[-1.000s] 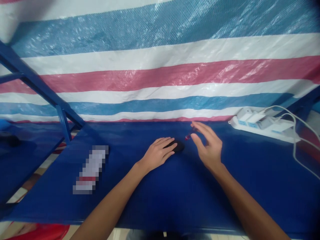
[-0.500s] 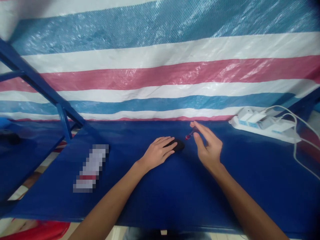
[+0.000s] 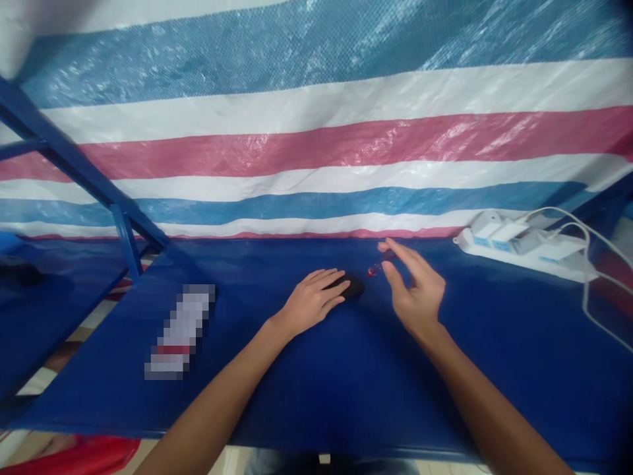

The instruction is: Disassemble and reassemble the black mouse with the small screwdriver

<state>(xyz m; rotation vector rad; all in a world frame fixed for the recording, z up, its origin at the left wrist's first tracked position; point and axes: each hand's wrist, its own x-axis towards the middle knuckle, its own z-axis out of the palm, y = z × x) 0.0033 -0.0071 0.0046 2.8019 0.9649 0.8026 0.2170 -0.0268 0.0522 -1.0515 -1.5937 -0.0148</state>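
Note:
A black rounded object, like a computer mouse [image 3: 354,286], lies on the blue table [image 3: 316,382]. My left hand [image 3: 314,298] rests over its left side with the fingers spread across it. Just right of it, a small clear item with a red end [image 3: 372,270] is between the thumb and fingers of my right hand [image 3: 414,284]. The fingers of that hand curve around the item, which is partly hidden behind them.
A white power strip [image 3: 524,254] with plugged-in adapters and white cables stands at the back right. A blurred-out white and red object [image 3: 180,333] lies at the left. Blue metal bars [image 3: 99,181] rise at the left, before a striped sheet [image 3: 316,152].
My right hand has shifted very slightly to the right. My left hand and the black object have stayed in place.

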